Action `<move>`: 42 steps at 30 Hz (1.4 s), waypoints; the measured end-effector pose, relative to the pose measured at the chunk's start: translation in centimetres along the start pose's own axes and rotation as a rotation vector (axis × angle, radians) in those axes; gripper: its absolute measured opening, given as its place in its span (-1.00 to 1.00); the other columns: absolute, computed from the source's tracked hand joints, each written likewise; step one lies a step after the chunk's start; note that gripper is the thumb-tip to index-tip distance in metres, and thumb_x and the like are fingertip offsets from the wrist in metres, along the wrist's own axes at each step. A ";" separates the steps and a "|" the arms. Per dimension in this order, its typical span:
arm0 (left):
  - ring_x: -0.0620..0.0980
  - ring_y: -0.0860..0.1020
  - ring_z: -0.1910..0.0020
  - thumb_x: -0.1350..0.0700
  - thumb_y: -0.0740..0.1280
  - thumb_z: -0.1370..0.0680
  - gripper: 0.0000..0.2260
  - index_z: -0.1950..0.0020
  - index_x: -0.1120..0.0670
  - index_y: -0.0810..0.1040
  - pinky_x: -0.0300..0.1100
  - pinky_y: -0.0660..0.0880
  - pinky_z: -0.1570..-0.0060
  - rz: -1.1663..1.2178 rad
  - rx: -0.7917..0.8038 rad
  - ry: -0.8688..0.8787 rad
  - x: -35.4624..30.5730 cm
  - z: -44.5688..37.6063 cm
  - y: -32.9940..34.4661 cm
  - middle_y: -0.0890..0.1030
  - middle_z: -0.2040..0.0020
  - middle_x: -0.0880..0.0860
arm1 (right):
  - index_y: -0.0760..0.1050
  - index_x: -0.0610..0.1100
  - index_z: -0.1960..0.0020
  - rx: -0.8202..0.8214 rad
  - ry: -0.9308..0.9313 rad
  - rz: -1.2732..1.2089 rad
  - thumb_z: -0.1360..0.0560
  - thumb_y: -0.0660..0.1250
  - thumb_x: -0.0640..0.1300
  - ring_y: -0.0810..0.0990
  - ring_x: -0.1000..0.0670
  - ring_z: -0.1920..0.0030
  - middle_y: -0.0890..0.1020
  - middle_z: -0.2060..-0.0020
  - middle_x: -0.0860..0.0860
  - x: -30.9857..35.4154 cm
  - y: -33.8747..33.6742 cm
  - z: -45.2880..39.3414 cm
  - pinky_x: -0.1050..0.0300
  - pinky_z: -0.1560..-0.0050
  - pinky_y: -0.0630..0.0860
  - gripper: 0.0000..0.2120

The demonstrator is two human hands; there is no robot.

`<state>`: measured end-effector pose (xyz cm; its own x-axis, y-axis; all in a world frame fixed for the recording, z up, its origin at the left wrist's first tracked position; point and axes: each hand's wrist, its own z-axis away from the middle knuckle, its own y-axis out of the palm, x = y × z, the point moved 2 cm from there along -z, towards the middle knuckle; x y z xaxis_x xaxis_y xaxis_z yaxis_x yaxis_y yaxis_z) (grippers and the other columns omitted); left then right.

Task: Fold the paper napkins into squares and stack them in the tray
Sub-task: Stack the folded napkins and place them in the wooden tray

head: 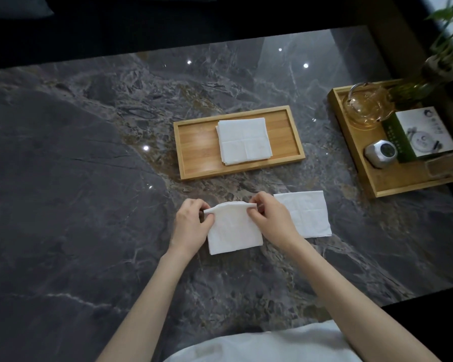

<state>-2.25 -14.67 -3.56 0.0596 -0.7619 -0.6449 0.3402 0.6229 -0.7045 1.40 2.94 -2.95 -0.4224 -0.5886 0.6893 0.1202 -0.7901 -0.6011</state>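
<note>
A white paper napkin lies on the dark marble table in front of me. Its far edge is lifted and curled over. My left hand pinches the far left corner, and my right hand pinches the far right corner. A second white napkin lies flat just right of my right hand. Beyond them sits a shallow wooden tray holding a stack of folded white napkins in its right half.
A larger wooden tray at the right edge holds a glass teapot, a small silver tin and a green and white box. A plant in a glass vase stands behind it. The table ends near my body.
</note>
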 end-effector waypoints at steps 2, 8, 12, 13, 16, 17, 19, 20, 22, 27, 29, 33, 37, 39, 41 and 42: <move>-0.09 0.48 0.18 0.17 0.32 -0.48 -0.96 0.09 0.12 0.50 -0.27 0.38 0.29 0.143 0.048 -0.067 -0.5 0.3 -0.3 0.50 0.18 -0.02 | 0.41 -0.12 0.11 -0.001 0.067 -0.161 -0.52 0.22 -0.16 0.49 -0.02 0.18 0.56 0.20 -0.02 -0.4 -0.4 0.2 0.11 0.24 0.38 -0.96; -0.08 0.54 0.04 0.21 0.35 -0.46 -0.84 -0.01 0.04 0.50 -0.21 0.52 0.13 0.539 0.090 -0.129 -2.4 0.9 0.0 0.57 0.05 -0.01 | 0.42 -0.07 0.15 -0.036 0.117 -0.449 -0.49 0.28 -0.20 0.45 0.02 0.23 0.49 0.23 0.04 -1.2 -2.3 0.9 0.19 0.30 0.35 -0.93; 0.02 0.56 -0.02 0.24 0.37 -0.45 -0.74 -0.08 -0.02 0.48 -0.04 0.55 0.00 0.680 0.121 -0.126 -4.1 0.8 1.1 0.58 -0.04 0.11 | 0.46 -0.08 0.05 -0.098 0.156 -0.564 -0.43 0.36 -0.22 0.58 0.01 0.16 0.58 0.13 0.07 -2.3 -4.5 1.6 0.13 0.19 0.48 -0.87; 0.03 0.56 -0.03 0.24 0.37 -0.44 -0.72 -0.08 -0.02 0.48 -0.03 0.56 0.00 0.708 0.125 -0.124 -4.6 0.8 1.6 0.58 -0.05 0.12 | 0.47 -0.07 0.00 -0.120 0.177 -0.577 -0.41 0.39 -0.22 0.60 0.04 0.13 0.58 0.10 0.09 -2.8 -5.1 1.7 0.14 0.16 0.51 -0.80; 0.05 0.58 -0.01 0.25 0.39 -0.43 -0.70 -0.11 0.01 0.48 -0.14 0.60 0.13 0.753 0.124 -0.125 -6.0 0.8 3.3 0.59 -0.03 0.14 | 0.46 -0.03 -0.12 -0.171 0.245 -0.597 -0.35 0.46 -0.18 0.59 0.08 0.06 0.59 0.03 0.09 -4.6 -6.9 2.0 0.12 0.06 0.55 -0.62; 0.05 0.58 0.00 0.25 0.40 -0.42 -0.69 -0.11 0.03 0.48 -0.15 0.60 0.16 0.762 0.118 -0.129 -6.5 0.8 3.9 0.60 -0.02 0.15 | 0.46 -0.04 -0.15 -0.172 0.270 -0.607 -0.34 0.47 -0.18 0.60 0.05 0.04 0.60 0.02 0.05 -5.4 -7.4 2.0 0.08 0.02 0.55 -0.59; 0.05 0.59 0.02 0.25 0.41 -0.41 -0.70 -0.09 0.04 0.49 -0.12 0.61 0.16 0.760 0.092 -0.134 -7.3 0.7 5.2 0.60 0.00 0.15 | 0.45 -0.07 -0.18 -0.176 0.310 -0.645 -0.34 0.48 -0.19 0.61 -0.02 0.02 0.63 0.05 -0.07 -6.8 -8.4 2.0 0.01 -0.03 0.54 -0.55; 0.03 0.59 0.03 0.26 0.41 -0.41 -0.71 -0.08 0.05 0.50 -0.14 0.61 0.18 0.751 0.075 -0.140 -7.7 0.6 5.9 0.60 0.01 0.15 | 0.45 -0.09 -0.19 -0.180 0.320 -0.660 -0.35 0.47 -0.21 0.62 -0.04 0.02 0.64 0.06 -0.10 -7.3 -8.9 2.0 0.00 -0.04 0.55 -0.56; 0.02 0.58 0.05 0.28 0.41 -0.41 -0.73 -0.07 0.09 0.50 -0.20 0.61 0.26 0.746 0.046 -0.161 -8.5 0.4 7.2 0.59 0.04 0.14 | 0.44 -0.10 -0.17 -0.186 0.322 -0.660 -0.37 0.45 -0.22 0.62 -0.04 0.04 0.64 0.07 -0.11 -8.3 -9.7 1.8 0.00 -0.01 0.57 -0.59; -0.01 0.58 0.06 0.26 0.42 -0.41 -0.78 -0.02 0.11 0.52 0.02 0.60 0.13 0.660 -0.041 -0.174 -9.6 -0.5 9.5 0.59 0.09 0.07 | 0.47 -0.10 -0.10 -0.169 0.295 -0.570 -0.38 0.45 -0.21 0.64 -0.04 0.06 0.65 0.07 -0.08 -10.1 -10.9 0.8 -0.02 0.08 0.62 -0.68; -0.08 0.56 0.10 0.24 0.42 -0.41 -0.79 0.00 0.07 0.52 -0.02 0.58 0.08 0.593 -0.069 -0.152 -9.9 -0.6 10.0 0.58 0.12 0.02 | 0.48 -0.13 -0.08 -0.167 0.279 -0.527 -0.37 0.45 -0.22 0.65 -0.05 0.07 0.65 0.08 -0.10 -10.6 -11.0 0.3 0.01 0.13 0.62 -0.69; -0.09 0.56 0.15 0.17 0.42 -0.41 -0.78 -0.04 0.07 0.54 -0.12 0.56 0.09 0.436 -0.111 -0.127 -9.9 -0.7 10.7 0.60 0.13 0.01 | 0.49 -0.13 -0.03 -0.174 0.240 -0.455 -0.37 0.44 -0.24 0.65 -0.07 0.10 0.66 0.13 -0.11 -11.4 -10.9 -0.1 0.02 0.18 0.62 -0.74; -0.10 0.53 0.23 0.17 0.41 -0.42 -0.77 -0.06 0.10 0.55 -0.18 0.53 0.16 0.332 -0.154 -0.107 -10.1 -0.6 10.8 0.59 0.18 0.01 | 0.49 -0.09 0.00 -0.176 0.189 -0.344 -0.39 0.43 -0.19 0.63 0.02 0.12 0.64 0.17 -0.02 -11.7 -10.7 -0.2 0.02 0.12 0.62 -0.78; -0.09 0.53 0.24 0.17 0.40 -0.43 -0.79 -0.06 0.10 0.55 -0.15 0.54 0.17 0.300 -0.174 -0.096 -10.1 -0.5 10.9 0.59 0.17 0.02 | 0.49 -0.09 -0.01 -0.173 0.161 -0.302 -0.40 0.43 -0.17 0.62 0.03 0.13 0.63 0.16 -0.01 -11.7 -10.7 -0.4 0.06 0.12 0.61 -0.79; -0.07 0.52 0.23 0.15 0.38 -0.44 -0.80 -0.05 0.09 0.54 -0.12 0.54 0.15 0.267 -0.191 -0.080 -10.1 -0.5 10.9 0.59 0.12 0.04 | 0.49 -0.10 -0.03 -0.175 0.137 -0.256 -0.42 0.42 -0.14 0.61 0.02 0.14 0.63 0.16 -0.02 -11.6 -10.7 -0.5 0.11 0.13 0.58 -0.79; -0.06 0.52 0.21 0.14 0.37 -0.45 -0.81 -0.06 0.10 0.54 -0.10 0.54 0.14 0.247 -0.196 -0.069 -10.2 -0.4 10.9 0.58 0.09 0.06 | 0.50 -0.11 -0.04 -0.178 0.130 -0.235 -0.43 0.40 -0.13 0.60 0.02 0.14 0.62 0.17 -0.02 -11.6 -10.8 -0.5 0.13 0.15 0.57 -0.79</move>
<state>0.44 -0.05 -4.83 0.1839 -0.5898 -0.7863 0.1206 0.8075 -0.5775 4.53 18.38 -4.63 -0.5330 -0.3578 0.7667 -0.1481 -0.8527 -0.5010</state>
